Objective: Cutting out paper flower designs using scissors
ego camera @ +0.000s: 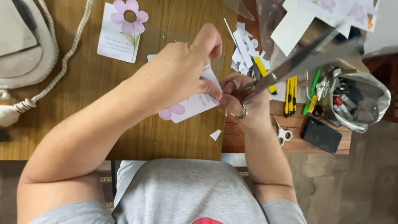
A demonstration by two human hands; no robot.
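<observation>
Left hand (182,68): I see it pinching a white printed card (195,103) between thumb and fingers, closed on its upper edge. The card is raised off the wooden table (83,83), which, as I judge it, keeps the edge free for the blades.
Right hand (242,101): closed through the loops of the large scissors (290,64); the blades point up and right, away from the body, and are blurred, so I cannot tell how far apart they stand.
Card position: just left of the right hand, its right edge close to the scissor pivot; a purple flower print shows at its lower end.
Offcuts: paper scraps (244,45) lie beyond the hands.
Nearby: a second flower card (122,31) lies flat, well apart; small scissors (284,133), a black phone (321,135) and a foil pouch of pens (356,99) sit to the right.
</observation>
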